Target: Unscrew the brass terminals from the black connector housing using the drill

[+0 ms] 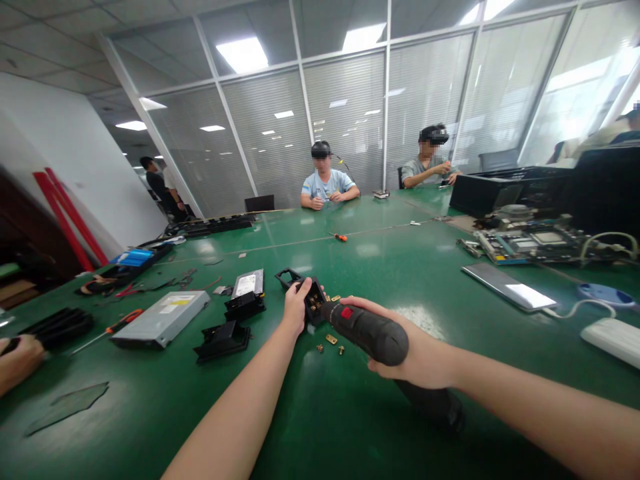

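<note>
L hand (296,305) is closed around a small black plastic part (314,300), fingers wrapped over its top edge, holding it just above the green table (320,400) near the centre of view. Brass bits show inside the part. R hand (420,357) grips a black electric screwdriver (367,331) w/ a red switch; fingers curled tight round the body, tip pointing to 10 o'clock and meeting the part. A few small brass screws (331,340) lie loose on the table just below the part, at 6 o'clock from it.

At 9 o'clock from the L hand: two black brackets (223,340), one nearer, one further back, and a hard drive (249,284) w/ a white label behind them. Further out at 9 o'clock a flat grey optical drive (161,319), and a red-handled screwdriver (117,327) beside it. Another person's hand (17,360) rests at the far L edge.

At 2 o'clock from the R hand: a phone (507,287) lying flat, a circuit board (530,241) behind it, a white adapter (613,340) w/ cable at 3 o'clock. A small orange-handled screwdriver (340,237) sits mid-table at 12 o'clock. Two people (327,183) sit at the far side, at 12 and 1 o'clock, both w/ hands on the table.
</note>
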Demonstrator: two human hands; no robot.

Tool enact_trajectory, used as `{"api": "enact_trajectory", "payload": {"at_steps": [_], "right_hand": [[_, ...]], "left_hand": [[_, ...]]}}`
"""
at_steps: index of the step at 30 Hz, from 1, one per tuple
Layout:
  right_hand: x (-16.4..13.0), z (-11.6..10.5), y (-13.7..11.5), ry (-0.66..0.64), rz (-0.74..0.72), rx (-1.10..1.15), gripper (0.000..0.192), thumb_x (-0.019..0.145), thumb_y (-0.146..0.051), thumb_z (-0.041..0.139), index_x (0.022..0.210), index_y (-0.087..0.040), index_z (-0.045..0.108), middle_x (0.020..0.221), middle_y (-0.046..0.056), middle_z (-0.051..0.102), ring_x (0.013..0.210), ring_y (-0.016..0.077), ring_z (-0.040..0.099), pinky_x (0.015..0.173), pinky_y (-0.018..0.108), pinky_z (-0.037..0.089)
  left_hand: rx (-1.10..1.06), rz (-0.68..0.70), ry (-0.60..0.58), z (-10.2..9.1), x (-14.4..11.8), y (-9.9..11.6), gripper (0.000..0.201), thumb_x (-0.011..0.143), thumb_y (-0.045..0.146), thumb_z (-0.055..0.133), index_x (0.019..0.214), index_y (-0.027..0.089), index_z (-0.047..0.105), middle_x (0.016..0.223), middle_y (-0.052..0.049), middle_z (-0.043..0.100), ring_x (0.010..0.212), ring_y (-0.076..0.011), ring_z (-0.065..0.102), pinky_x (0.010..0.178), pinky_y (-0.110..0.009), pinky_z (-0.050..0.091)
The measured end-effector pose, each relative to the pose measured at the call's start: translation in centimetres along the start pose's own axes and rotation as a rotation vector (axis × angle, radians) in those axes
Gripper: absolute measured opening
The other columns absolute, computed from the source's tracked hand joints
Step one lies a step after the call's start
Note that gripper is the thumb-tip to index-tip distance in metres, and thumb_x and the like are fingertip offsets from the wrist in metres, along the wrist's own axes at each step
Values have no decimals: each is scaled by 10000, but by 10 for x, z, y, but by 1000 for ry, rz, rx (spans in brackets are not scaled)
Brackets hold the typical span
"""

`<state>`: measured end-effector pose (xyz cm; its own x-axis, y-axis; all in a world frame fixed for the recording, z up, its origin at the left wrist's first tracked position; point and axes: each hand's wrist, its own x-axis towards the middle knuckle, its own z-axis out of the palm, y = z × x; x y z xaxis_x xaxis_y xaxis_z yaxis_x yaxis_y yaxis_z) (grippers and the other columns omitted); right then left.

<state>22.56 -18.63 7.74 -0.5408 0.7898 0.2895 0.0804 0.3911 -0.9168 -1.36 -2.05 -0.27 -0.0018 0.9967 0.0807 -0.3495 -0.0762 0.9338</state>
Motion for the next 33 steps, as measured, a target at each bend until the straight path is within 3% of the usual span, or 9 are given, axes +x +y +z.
{"api": "enact_trajectory", "payload": {"at_steps": [5,14,17,22,29,33], "right_hand": [[1,2,-9,-43,69,81,1016,685,-4,690,1620,-216,353,936,-17,675,667,123,593,631,257,505],[3,2,-1,-41,81,119,1030,645,-8,681,1604,-227,373,769,-84,650,526,119,601,513,245,508],[6,-1,7,-24,79,146,1033,624,-21,710,1590,-233,408,757,-85,658,513,124,616,488,241,527],[9,-4,11,-4,104,188,1050,623,-47,758,1591,-236,399,777,-74,686,518,133,629,471,254,557],[8,2,13,-9,167,190,1149,633,-118,858,1621,-221,281,883,-39,720,599,165,698,542,302,617],[9,4,15,-24,175,181,898,608,-147,859,1428,-213,500,995,-1,747,643,156,715,607,307,624]], "left_hand": [[21,19,11,4,0,-4,634,697,679,891,970,150,674,816,-110,781,708,-275,775,700,-416,645],[6,82,83,7,10,-9,669,639,771,862,842,164,666,667,-35,694,585,-201,686,599,-323,565],[4,103,163,7,16,-12,736,565,862,829,758,182,623,618,-4,641,544,-174,643,564,-296,521],[-11,75,225,8,18,-13,769,533,890,813,763,174,655,680,-40,684,583,-190,666,598,-318,538],[59,94,306,5,11,-10,777,518,897,816,761,172,676,649,-21,654,641,-205,675,634,-319,529],[17,105,211,3,12,-11,745,585,894,796,789,189,668,645,-24,653,687,-229,702,660,-329,548]]}}
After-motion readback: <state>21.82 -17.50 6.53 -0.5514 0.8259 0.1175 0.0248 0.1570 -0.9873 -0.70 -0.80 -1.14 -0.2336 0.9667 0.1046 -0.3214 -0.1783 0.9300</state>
